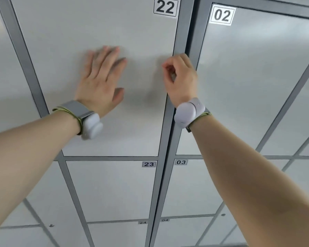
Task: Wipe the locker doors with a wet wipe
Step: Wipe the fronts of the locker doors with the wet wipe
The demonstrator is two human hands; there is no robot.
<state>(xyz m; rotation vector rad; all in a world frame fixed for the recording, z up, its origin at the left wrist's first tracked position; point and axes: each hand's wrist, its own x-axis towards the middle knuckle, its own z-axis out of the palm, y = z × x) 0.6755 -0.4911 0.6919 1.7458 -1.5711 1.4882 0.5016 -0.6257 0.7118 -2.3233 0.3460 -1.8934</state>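
- Your left hand (101,81) lies flat and spread on the door marked 22 (89,29), fingers pointing toward 1 o'clock, holding nothing that shows.
- Your right hand (181,77) is curled at the door's right edge, at 3 o'clock from the left hand. Thumb and fingers are pinched together; something small and pale may sit in the curl, but you cannot tell whether it is the wipe.
- No wet wipe is clearly visible anywhere.
- The door is a tall panel, its long axis running from 12 to 6 o'clock, leaning slightly in this view; it faces you squarely.
- Most of its bare face lies at 9 o'clock from the right hand, which sits by the frame (181,41).
- The door marked 02 (257,68) lies at 3 o'clock, just past the frame, nearer your right hand.
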